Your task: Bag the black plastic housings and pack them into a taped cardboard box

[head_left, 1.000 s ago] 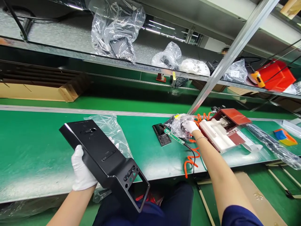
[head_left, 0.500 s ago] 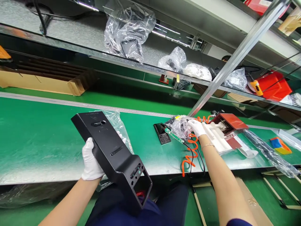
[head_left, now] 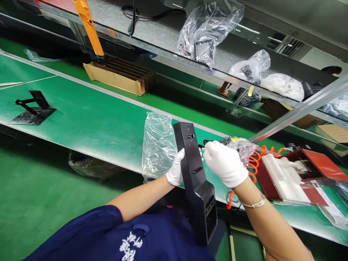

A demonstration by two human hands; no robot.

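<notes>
My left hand (head_left: 176, 169), in a white glove, grips the long black plastic housing (head_left: 196, 177) by its left edge and holds it upright over my lap. My right hand (head_left: 223, 163), also gloved, is closed beside the housing's upper right edge, its fingertips pinched on something I cannot make out. Just behind that hand lies a clear bag of small parts (head_left: 243, 148) with an orange coiled hose (head_left: 254, 163) running past it. An empty clear plastic bag (head_left: 158, 145) lies on the green belt (head_left: 89, 119) to the left of the housing.
A red and white fixture (head_left: 296, 172) stands on the belt at the right. A black stand (head_left: 32, 108) sits far left. A cardboard divider box (head_left: 122, 74) lies beyond the belt. Bagged parts (head_left: 206, 32) rest on the upper shelf. A slanted metal post (head_left: 299, 112) crosses at right.
My head has turned left. My right hand left the bag of parts and came to the housing's upper right edge. My left hand has tilted the housing more upright.
</notes>
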